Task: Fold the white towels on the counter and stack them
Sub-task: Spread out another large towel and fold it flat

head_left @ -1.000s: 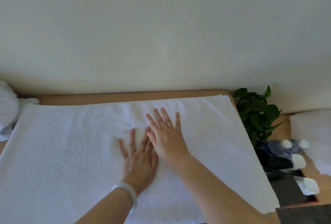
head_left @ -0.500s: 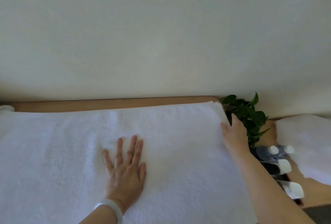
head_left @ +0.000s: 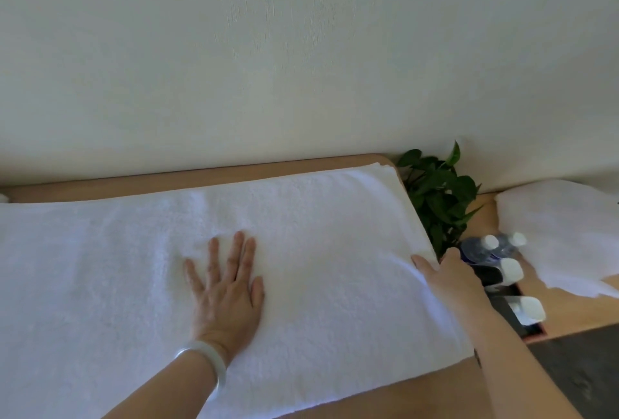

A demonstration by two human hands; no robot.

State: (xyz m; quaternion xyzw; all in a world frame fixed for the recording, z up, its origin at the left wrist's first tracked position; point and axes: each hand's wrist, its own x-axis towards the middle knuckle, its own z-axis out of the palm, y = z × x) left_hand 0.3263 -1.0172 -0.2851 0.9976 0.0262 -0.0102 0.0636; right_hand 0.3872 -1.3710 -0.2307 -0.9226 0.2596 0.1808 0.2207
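While the head view looks down across the lower half of the frame, a white towel (head_left: 335,234) lies spread flat along a tan wooden counter (head_left: 234,174), covering it from the left edge almost to the rounded corner at centre right. The left hand (head_left: 224,288), a pale bracelet (head_left: 204,365) on its wrist, rests at lower centre with fingers straight and slightly spread, the palm pressing the cloth down. The right hand (head_left: 449,276) sits at the towel's right-hand edge, thumb on top and fingers curled over the edge (their tips are hidden), so it pinches the hem. The towel looks soft, thick and light, with a looped nap and faint ridges. It should sag and drape rather than hold a shape, so hems and corners seem the best places to take hold, with a flat palm as anchor. Right of the counter stand a leafy green plant (head_left: 438,194), clear bottles (head_left: 502,247) with white caps, and a second towel (head_left: 562,231) lying loose at far right
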